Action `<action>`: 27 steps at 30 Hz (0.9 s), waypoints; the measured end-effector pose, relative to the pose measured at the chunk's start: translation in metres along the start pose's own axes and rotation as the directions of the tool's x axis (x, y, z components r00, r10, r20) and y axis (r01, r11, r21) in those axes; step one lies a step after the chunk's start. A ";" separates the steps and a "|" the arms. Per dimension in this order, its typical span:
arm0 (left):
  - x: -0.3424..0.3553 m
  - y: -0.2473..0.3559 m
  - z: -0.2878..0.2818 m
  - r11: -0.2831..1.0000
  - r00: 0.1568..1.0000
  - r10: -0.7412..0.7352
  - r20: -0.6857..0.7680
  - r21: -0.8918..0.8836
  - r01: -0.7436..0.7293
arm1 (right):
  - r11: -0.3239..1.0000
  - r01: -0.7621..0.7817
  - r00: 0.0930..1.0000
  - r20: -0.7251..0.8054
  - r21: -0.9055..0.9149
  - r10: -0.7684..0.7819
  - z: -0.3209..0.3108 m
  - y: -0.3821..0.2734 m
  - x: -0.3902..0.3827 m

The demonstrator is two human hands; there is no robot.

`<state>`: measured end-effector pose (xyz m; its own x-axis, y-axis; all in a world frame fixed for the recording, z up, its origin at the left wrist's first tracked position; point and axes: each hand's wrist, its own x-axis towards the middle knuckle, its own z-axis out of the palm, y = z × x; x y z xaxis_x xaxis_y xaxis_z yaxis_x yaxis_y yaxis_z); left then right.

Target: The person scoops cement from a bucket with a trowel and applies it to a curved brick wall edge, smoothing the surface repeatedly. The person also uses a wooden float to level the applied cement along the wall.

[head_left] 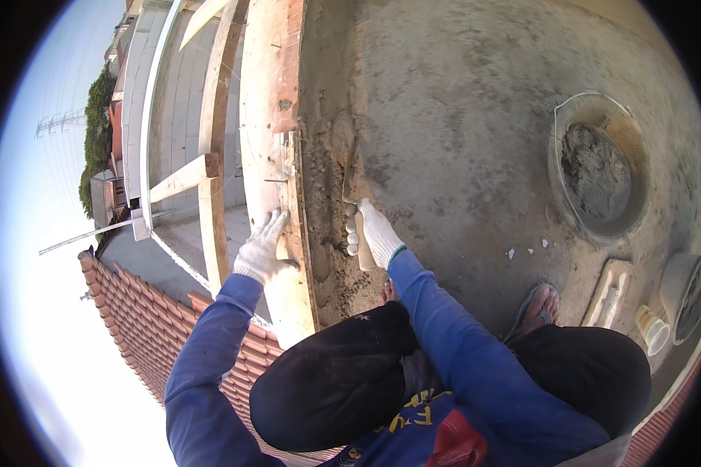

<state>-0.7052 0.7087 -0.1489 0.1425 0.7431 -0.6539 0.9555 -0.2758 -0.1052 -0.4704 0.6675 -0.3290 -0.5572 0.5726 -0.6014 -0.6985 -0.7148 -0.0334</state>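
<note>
Right hand (pixel 378 232) closes its grip on a trowel (pixel 353 187), blade pointing away up the wet mortar strip (pixel 327 194) along the slab's left edge. Left hand (pixel 263 249) rests flat, fingers spread, on the wooden edge board (pixel 269 117) just beside. Mortar bucket (pixel 600 175) sits well apart, right.

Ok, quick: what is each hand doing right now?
Left hand: open, gloved, flat on the wooden form board.
Right hand: closed on the trowel handle, blade at the wet mortar.

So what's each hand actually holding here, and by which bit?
The right hand grips a trowel by its handle, blade on wet mortar. The left hand holds nothing; it rests flat on the wooden form board.
</note>
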 end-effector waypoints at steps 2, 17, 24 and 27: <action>0.000 0.003 -0.001 1.000 1.000 -0.024 0.012 -0.013 0.024 | 0.998 -0.048 0.999 0.009 -0.050 0.049 0.001 -0.019 0.014; -0.001 -0.004 0.004 0.995 1.000 -0.008 -0.025 -0.101 0.006 | 0.994 0.050 0.989 0.145 -0.097 -0.036 0.061 -0.027 -0.052; 0.007 -0.011 0.008 0.993 0.999 0.018 -0.030 -0.114 -0.021 | 0.999 0.019 0.999 0.038 0.032 -0.020 0.028 -0.097 0.039; 0.007 -0.011 0.009 0.995 0.999 0.028 -0.016 -0.095 -0.030 | 0.986 0.090 0.990 0.124 -0.142 -0.073 0.057 -0.106 0.025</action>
<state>-0.7166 0.7113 -0.1586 0.1735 0.7447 -0.6445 0.9710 -0.2386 -0.0143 -0.4354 0.7806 -0.2950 -0.5563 0.6686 -0.4935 -0.6750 -0.7099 -0.2010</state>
